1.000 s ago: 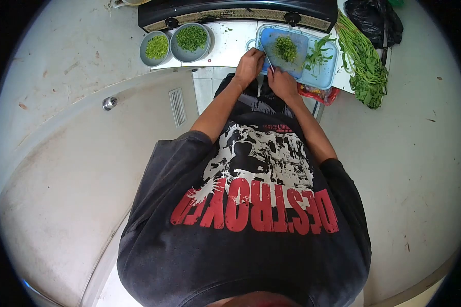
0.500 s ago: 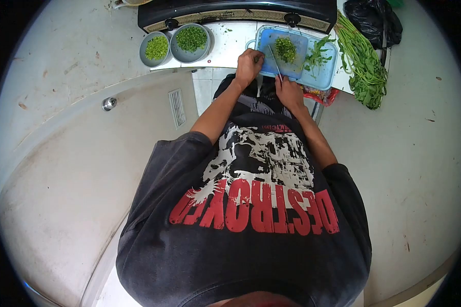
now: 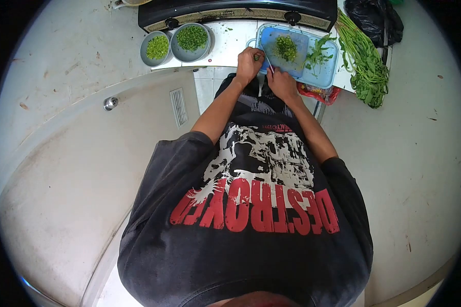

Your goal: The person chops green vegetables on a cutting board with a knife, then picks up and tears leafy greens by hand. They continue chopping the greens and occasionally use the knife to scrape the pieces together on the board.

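Observation:
My right hand (image 3: 283, 83) is closed around the handle of a knife (image 3: 266, 57), whose blade points up and left over the left part of a blue cutting board (image 3: 300, 60). My left hand (image 3: 249, 65) is closed at the board's left edge, close to the blade. A bit of dark green shows at its fingers; the rest of what it grips is hidden. A pile of chopped greens (image 3: 286, 48) lies on the board. The board rests in a light blue tray (image 3: 329, 75), where leafy sprigs (image 3: 318, 54) lie to the right.
Two grey bowls of chopped greens, one paler (image 3: 158, 47) and one darker (image 3: 191, 38), stand at the left. Behind is a black stove (image 3: 235, 14). A bunch of long-stemmed leafy greens (image 3: 368, 71) and a black plastic bag (image 3: 376, 23) lie right. A red bag (image 3: 320, 94) shows below the tray.
My right hand and the knife have moved left, bringing the blade closer to my left hand. The left hand has barely shifted. The chopped pile looks the same.

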